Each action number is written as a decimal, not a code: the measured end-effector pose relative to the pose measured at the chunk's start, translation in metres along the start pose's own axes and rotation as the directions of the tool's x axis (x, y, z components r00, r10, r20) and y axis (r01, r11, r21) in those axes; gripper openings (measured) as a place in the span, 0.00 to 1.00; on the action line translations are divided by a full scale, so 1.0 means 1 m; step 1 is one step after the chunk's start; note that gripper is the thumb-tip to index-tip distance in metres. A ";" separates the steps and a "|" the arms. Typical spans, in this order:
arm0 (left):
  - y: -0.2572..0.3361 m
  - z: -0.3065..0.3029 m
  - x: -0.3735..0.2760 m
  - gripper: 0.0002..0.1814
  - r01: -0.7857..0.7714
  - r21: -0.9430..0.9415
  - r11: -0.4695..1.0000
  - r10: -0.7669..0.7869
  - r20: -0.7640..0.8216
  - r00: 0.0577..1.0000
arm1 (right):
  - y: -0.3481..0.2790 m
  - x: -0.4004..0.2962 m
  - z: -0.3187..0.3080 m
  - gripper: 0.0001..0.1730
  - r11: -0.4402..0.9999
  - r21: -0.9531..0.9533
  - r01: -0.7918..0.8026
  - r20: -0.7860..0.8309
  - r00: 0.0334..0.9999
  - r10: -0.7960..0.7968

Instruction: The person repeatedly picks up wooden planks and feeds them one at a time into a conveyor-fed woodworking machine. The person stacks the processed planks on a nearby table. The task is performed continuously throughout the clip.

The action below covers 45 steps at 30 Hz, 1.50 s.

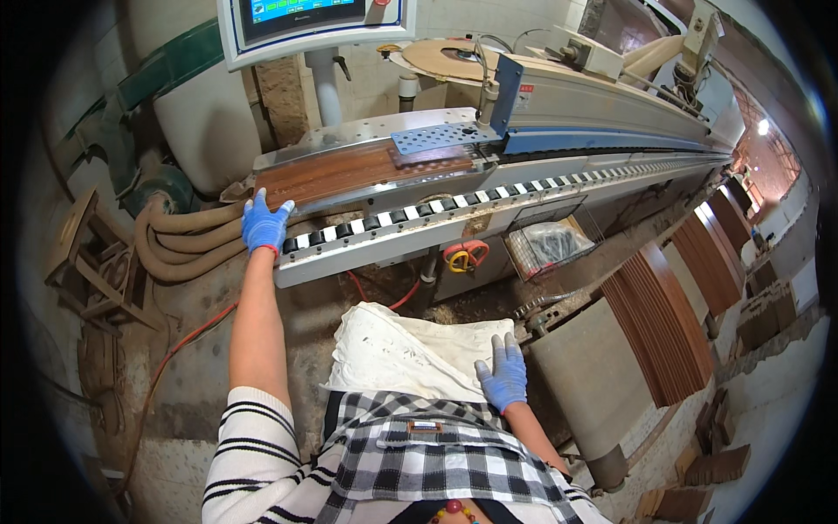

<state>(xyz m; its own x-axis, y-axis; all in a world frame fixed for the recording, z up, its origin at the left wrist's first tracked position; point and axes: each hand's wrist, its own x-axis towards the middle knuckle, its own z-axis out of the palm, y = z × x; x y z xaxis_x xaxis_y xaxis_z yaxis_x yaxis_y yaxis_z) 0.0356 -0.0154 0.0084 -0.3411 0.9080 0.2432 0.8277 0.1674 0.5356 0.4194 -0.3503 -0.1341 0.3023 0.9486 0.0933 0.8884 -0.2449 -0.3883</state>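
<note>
My left hand (266, 223), in a blue glove with a red cuff, lies against the near left end of a reddish-brown wood-look board (340, 171). Its thumb and fingers are spread at the board's end corner. The board lies flat on the bed of a long edge-processing machine (602, 105), its far right end under a blue perforated plate (440, 139). My right hand (505, 374), also blue-gloved, rests with fingers spread on the right side of a white cloth (419, 340) just in front of my body. Nothing shows in its grip.
A roller rail (419, 211) runs along the machine's front. A control screen (301, 13) stands above. Ribbed hoses (190, 242) and a wooden stool (98, 262) are at left. Stacked brown boards (655, 327) sit on a conveyor (589, 373) at right. A wire basket (524, 252) hangs below the rail.
</note>
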 end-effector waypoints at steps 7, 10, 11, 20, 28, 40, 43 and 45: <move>-0.003 -0.001 0.004 0.43 -0.030 -0.005 1.000 0.030 0.005 1.000 | -0.014 -0.005 -0.013 0.40 0.999 -0.017 0.034 -0.023 0.999 -0.035; 0.003 -0.004 0.003 0.42 -0.021 0.073 0.997 0.019 0.019 1.000 | -0.018 -0.009 -0.018 0.40 0.999 -0.032 0.036 -0.036 0.999 -0.037; 0.006 -0.005 0.002 0.42 -0.019 0.106 0.994 0.017 0.027 1.000 | -0.017 -0.010 -0.020 0.40 0.999 -0.031 0.029 -0.037 0.999 -0.031; 0.058 0.006 -0.010 0.41 -0.062 0.306 0.950 0.028 0.114 0.993 | -0.012 -0.031 -0.039 0.40 0.997 -0.034 -0.074 -0.055 0.996 0.073; 0.111 0.022 -0.024 0.41 -0.127 0.319 0.939 0.074 0.171 0.982 | 0.000 -0.053 -0.066 0.38 0.973 0.080 -0.215 -0.040 0.975 0.219; 0.246 0.114 -0.235 0.21 -0.192 -0.870 0.455 0.831 0.336 0.444 | 0.177 -0.163 -0.100 0.21 0.154 0.988 -0.025 -0.126 0.461 0.878; 0.271 0.170 -0.277 0.24 -0.065 -0.881 0.469 0.873 0.451 0.187 | 0.241 -0.188 -0.125 0.21 0.011 0.995 0.102 -0.044 0.327 0.944; 0.294 0.180 -0.303 0.25 -0.079 -0.836 0.543 0.840 0.539 0.066 | 0.300 -0.207 -0.136 0.22 -0.023 0.979 0.204 -0.049 0.339 0.939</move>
<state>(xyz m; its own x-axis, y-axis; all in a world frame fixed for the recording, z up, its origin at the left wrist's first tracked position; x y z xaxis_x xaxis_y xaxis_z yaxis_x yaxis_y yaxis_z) 0.4625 -0.1722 -0.0533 0.9127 0.4074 0.0301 0.1035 -0.3019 0.9477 0.6703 -0.6478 -0.1456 0.9540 0.0820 -0.2885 -0.2968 0.3954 -0.8693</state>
